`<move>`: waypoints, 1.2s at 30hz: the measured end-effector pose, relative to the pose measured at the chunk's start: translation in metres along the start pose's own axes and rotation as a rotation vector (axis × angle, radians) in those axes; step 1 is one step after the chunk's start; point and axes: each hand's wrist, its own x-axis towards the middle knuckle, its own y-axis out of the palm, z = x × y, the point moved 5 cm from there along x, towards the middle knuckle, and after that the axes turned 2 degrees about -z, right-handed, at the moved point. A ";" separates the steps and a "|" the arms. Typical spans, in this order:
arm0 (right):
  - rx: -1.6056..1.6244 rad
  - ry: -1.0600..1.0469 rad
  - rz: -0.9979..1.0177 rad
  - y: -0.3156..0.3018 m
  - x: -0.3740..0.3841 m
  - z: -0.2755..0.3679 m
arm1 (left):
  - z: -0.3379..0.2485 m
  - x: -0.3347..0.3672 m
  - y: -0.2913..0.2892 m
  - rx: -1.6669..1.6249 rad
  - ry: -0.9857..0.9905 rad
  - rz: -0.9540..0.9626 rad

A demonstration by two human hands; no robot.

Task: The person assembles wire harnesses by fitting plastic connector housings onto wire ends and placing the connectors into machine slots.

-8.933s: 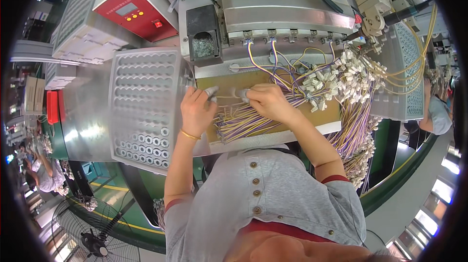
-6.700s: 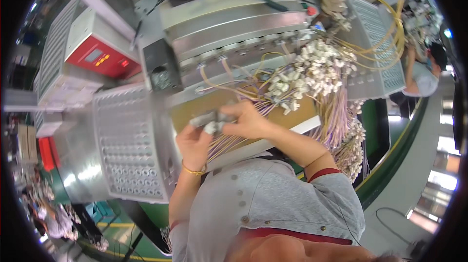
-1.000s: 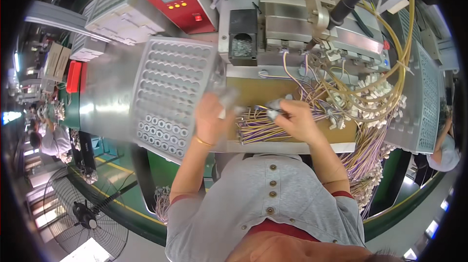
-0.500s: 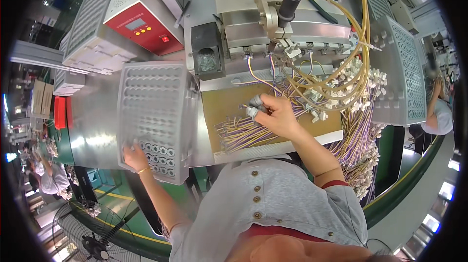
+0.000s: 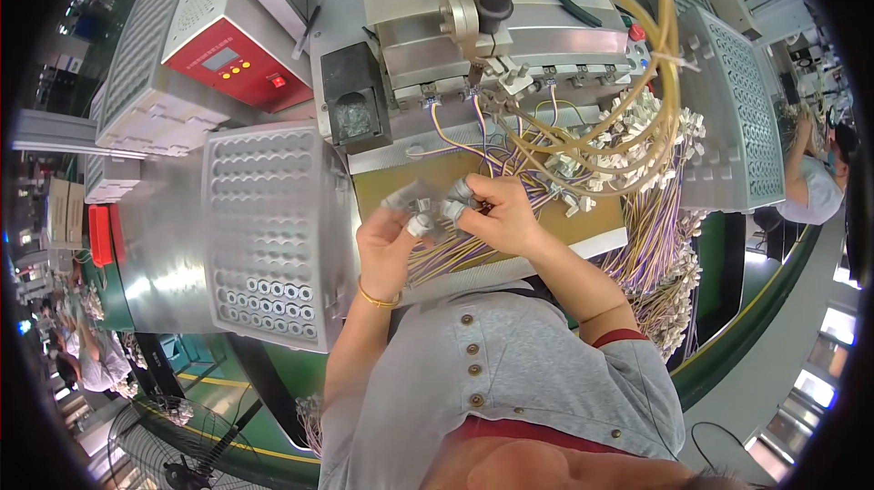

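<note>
Brown board (image 5: 371,188): wire bundle (image 5: 446,259) slants up rightward, toward white connectors (image 5: 690,130).

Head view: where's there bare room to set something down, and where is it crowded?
The widest bare patch is shiny metal worktop between the red bin and the pale ring tray. A smaller one: the brown board, upper left, between the black box and the left hand. It is crowded farther right, with wires, white connectors and looped hoses.

- control box (image 5: 232,66), toward the counter (image 5: 159,258)'s far left corner;
- red bin (image 5: 98,235), beside left edge;
- fan (image 5: 177,472), off near left corner;
- pliers (image 5: 572,5), toward far edge;
- co-worker (image 5: 812,189), beyond right edge
</note>
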 end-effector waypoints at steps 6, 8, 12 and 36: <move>0.068 -0.028 -0.027 -0.001 0.001 0.004 | -0.007 -0.003 0.010 0.030 0.052 0.065; 0.074 -0.031 0.011 -0.002 0.001 0.003 | -0.009 -0.004 0.011 0.038 0.079 0.085; -0.031 0.163 0.171 -0.007 0.002 0.003 | -0.011 -0.005 0.015 0.065 0.138 0.100; 0.347 0.313 -0.680 -0.108 -0.006 -0.042 | 0.047 0.015 0.043 1.175 0.477 0.263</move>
